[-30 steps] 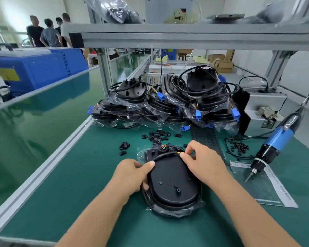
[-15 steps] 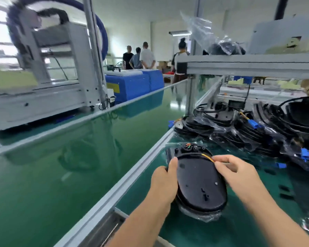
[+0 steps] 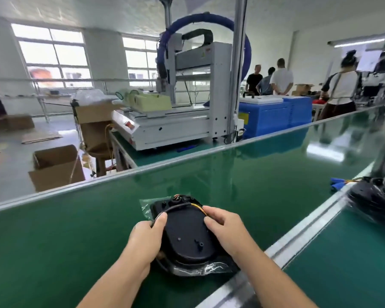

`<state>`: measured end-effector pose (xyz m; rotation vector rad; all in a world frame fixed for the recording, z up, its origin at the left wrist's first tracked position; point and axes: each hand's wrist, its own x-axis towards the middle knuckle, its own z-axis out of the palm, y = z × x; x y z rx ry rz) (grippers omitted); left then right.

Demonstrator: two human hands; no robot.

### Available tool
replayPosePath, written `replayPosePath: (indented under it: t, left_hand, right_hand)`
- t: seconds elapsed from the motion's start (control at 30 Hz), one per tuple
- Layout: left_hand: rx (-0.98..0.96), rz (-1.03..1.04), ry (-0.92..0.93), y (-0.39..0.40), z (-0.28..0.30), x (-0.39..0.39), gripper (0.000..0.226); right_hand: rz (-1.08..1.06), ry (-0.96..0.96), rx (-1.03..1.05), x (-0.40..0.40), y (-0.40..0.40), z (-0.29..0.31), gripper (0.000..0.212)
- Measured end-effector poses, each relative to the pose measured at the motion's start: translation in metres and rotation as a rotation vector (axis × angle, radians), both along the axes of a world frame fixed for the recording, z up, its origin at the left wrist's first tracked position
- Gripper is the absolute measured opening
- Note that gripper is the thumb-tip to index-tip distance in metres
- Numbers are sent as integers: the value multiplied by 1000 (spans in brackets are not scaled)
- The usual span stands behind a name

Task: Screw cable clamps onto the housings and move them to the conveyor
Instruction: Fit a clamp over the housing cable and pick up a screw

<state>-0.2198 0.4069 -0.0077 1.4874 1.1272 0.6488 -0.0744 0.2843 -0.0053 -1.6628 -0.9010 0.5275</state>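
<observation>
While no writing's legible, both hands (image 3: 187, 236) grip black housing (image 3: 187, 238) w/ curled fingers on conveyor (image 3: 76, 230).

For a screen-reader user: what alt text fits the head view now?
Both hands, left and right, grip a black oval housing in a clear plastic bag on the green conveyor belt. More bagged housings lie at right.

I see both forearms bare, reaching forward from bottom edge, converging toward centre. Left hand (image 3: 147, 237) palm down, fingers curled around left side of housing (image 3: 187, 236), thumb lying on top. Right hand (image 3: 226, 230) palm down, fingers bent over right side of same housing, fingertips (image 3: 209, 213) near its far edge.
</observation>
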Motion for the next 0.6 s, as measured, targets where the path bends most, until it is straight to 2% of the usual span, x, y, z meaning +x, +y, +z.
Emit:
replayPosePath:
  t: [0.1, 0.23, 0.37, 0.5, 0.6]
  left_hand:
    - [-2, 80, 35, 26, 0, -31, 52]
    - [-84, 82, 44, 37, -3, -55, 46]
    - [-72, 89, 74, 39, -3, -58, 44]
    - [80, 102, 208, 42, -2, -56, 48]
    - [287, 62, 475, 40, 4, -57, 56]
  right_hand:
    - [74, -10, -17, -22, 37, -3, 35]
    - [112, -54, -41, -37, 61, -5, 36]
    - [100, -74, -61, -39, 68, -9, 34]
    - [73, -200, -103, -40, 66, -11, 34]
    - [86, -305, -181, -40, 60, -11, 38]
